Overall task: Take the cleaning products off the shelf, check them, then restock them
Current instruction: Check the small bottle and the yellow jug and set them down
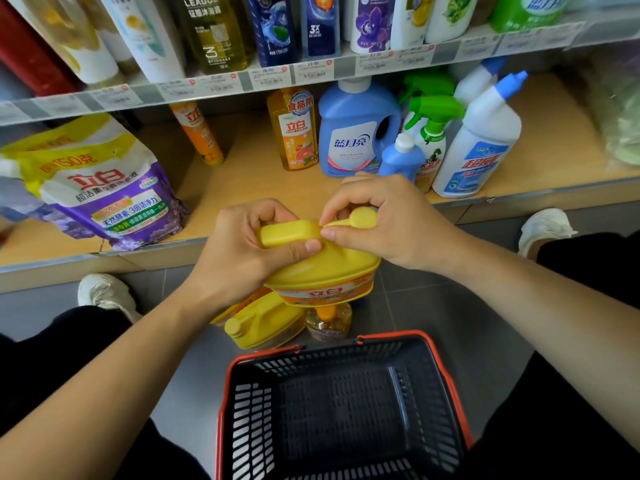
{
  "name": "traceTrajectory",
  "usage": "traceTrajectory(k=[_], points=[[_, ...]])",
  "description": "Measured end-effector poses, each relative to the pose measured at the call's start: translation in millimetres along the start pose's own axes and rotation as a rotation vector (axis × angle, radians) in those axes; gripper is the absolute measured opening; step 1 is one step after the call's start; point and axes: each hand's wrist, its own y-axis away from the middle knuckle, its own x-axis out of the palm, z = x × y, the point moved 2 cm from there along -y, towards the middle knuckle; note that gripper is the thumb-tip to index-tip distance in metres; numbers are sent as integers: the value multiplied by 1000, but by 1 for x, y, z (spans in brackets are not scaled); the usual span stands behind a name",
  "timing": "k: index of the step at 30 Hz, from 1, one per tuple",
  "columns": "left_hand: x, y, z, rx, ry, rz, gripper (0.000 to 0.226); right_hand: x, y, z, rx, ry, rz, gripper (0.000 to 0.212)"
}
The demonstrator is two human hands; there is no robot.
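- The lower shelf (256, 174), a pale wooden board, carries a group of upright bottles at its right: an orange dish-soap bottle (297, 133), a blue detergent jug (353, 136) just beside it, a small blue bottle (401, 157) in front, a green-trigger spray bottle (433, 140) and a white bottle with a blue cap (479, 143).
- A slim orange bottle (199, 133) leans at the back left.
- A purple-and-yellow detergent bag (104, 192) stands at the left front edge.
- The upper shelf (346, 68) holds a row of wash bottles.
- The grey tiled floor (433, 306) bears a yellow jug (265, 323), a small clear bottle (328, 325) just beside it, and a black basket (346, 410) with a red rim.
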Motion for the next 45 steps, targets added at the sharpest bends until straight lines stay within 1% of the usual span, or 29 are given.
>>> traceTrajectory(k=[4, 6, 10, 13, 17, 21, 23, 26, 28, 30, 31, 32, 33, 34, 37, 40, 43, 45], points=[[1, 2, -1, -17, 17, -16, 34, 6, 0, 1, -28, 4, -33, 4], [1, 2, 0, -28, 23, -19, 35, 5, 1, 0, -21, -35, -26, 6], [-2, 0, 4, -53, 100, -69, 37, -3, 0, -5, 23, -102, -18, 22], [-4, -1, 6, -62, 156, -78, 37, -8, 1, -12, 50, -143, -36, 29], [-7, -3, 10, -100, 255, -105, 23, -14, 1, -20, 79, -226, -77, 45], [-5, -5, 12, -120, 338, -119, 22, -14, -1, -27, 83, -334, -131, 43], [-3, -5, 13, -143, 373, -139, 24, -11, -2, -30, 88, -392, -121, 42], [-3, -6, 18, -199, 441, -180, 25, -10, -3, -38, 115, -408, -68, 48], [-9, -6, 20, -240, 495, -201, 26, -15, -3, -49, 169, -343, -5, 62], [-17, -6, 22, -253, 547, -192, 28, -21, 2, -63, 272, -214, 136, 82], [-21, -7, 21, -242, 572, -187, 27, -23, 6, -71, 324, -148, 229, 89], [-24, -7, 21, -227, 599, -191, 23, -23, 10, -78, 371, -104, 308, 91], [-27, -8, 21, -219, 625, -207, 20, -23, 14, -84, 411, -96, 345, 89], [-29, -9, 21, -222, 643, -228, 19, -24, 16, -89, 439, -129, 336, 88], [-34, -12, 24, -253, 662, -242, 24, -24, 16, -97, 441, -335, 163, 92], [-41, -17, 25, -222, 566, -223, 24, -19, 18, -98, 387, -492, 32, 81], [-51, -19, 29, -163, 450, -217, 24, -17, 17, -92, 355, -525, -111, 77], [-53, -18, 33, -175, 401, -235, 27, -22, 13, -85, 331, -495, -188, 77]])
